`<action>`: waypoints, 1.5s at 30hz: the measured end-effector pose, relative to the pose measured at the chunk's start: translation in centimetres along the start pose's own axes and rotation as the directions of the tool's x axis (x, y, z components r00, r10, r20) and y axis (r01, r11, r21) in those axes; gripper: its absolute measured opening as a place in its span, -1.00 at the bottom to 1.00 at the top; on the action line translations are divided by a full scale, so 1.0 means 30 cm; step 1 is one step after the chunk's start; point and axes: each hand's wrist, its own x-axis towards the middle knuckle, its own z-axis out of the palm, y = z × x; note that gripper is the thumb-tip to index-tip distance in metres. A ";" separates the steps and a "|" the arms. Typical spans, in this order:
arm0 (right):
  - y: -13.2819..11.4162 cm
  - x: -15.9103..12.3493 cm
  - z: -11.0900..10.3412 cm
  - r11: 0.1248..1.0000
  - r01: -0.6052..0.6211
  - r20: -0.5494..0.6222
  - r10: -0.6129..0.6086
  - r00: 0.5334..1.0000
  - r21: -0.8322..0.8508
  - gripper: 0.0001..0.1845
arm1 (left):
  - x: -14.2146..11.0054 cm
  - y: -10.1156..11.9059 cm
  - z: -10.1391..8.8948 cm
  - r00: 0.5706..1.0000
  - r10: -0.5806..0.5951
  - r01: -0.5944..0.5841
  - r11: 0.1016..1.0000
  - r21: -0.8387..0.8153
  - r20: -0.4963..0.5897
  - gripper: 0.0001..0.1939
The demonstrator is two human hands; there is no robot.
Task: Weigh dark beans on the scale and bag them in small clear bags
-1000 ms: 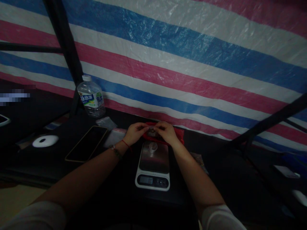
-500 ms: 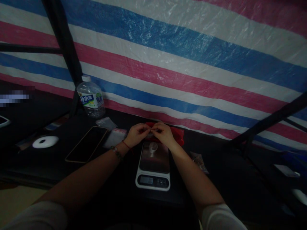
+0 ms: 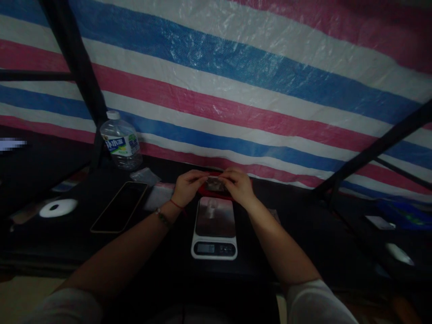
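Both hands meet above the far end of a white kitchen scale (image 3: 214, 249) on the dark table. My left hand (image 3: 186, 187) and my right hand (image 3: 238, 185) each pinch one end of a small clear bag (image 3: 214, 184) held between them. Behind and under the hands lies something red (image 3: 216, 192), mostly hidden. The scale's steel plate (image 3: 215, 217) is dark and reflective, and whether anything sits on it is unclear. A red string and a bead bracelet circle my left wrist.
A water bottle (image 3: 120, 141) stands at the back left by a black pole. A phone (image 3: 119, 206) lies face up left of the scale, with small clear bags (image 3: 158, 196) beside it and a white round object (image 3: 58, 208) further left. A striped tarp (image 3: 236, 81) hangs behind.
My hands have drawn slightly apart, and the small bag now shows stretched between them. The camera has shifted, so the view sits a little differently.
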 end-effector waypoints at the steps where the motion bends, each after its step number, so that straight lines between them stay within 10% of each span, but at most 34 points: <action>1: -0.019 -0.008 -0.027 1.000 -0.006 -0.014 0.007 1.000 0.006 -0.89 | 0.001 0.022 0.007 1.000 0.027 -0.026 0.999 -0.019 0.012 -0.85; 7: -0.096 -0.127 -0.236 0.971 -0.189 -0.128 0.207 0.970 0.145 -0.89 | 0.007 0.232 0.068 0.927 0.241 -0.232 0.970 -0.065 0.287 -0.81; 14: 0.014 -0.395 -0.415 0.727 -0.577 -0.036 0.632 0.774 0.373 -0.69 | -0.036 0.326 -0.028 0.956 0.025 -0.026 1.000 -0.001 0.292 -0.72; 25: 0.235 -0.716 -0.366 0.919 -0.267 0.235 0.339 0.911 -0.291 -0.66 | -0.182 0.209 -0.301 0.841 -0.310 0.167 0.928 0.333 0.443 -0.70; 33: 0.248 -0.780 -0.426 0.833 -0.162 0.345 0.385 0.856 -0.529 -0.36 | -0.273 0.180 -0.490 0.815 -0.487 0.341 0.841 0.420 0.314 -0.60; 45: 0.320 -0.732 -0.414 0.820 -0.254 0.156 0.380 0.912 -0.513 -0.54 | -0.334 0.194 -0.488 0.819 -0.487 0.349 0.843 0.409 0.305 -0.50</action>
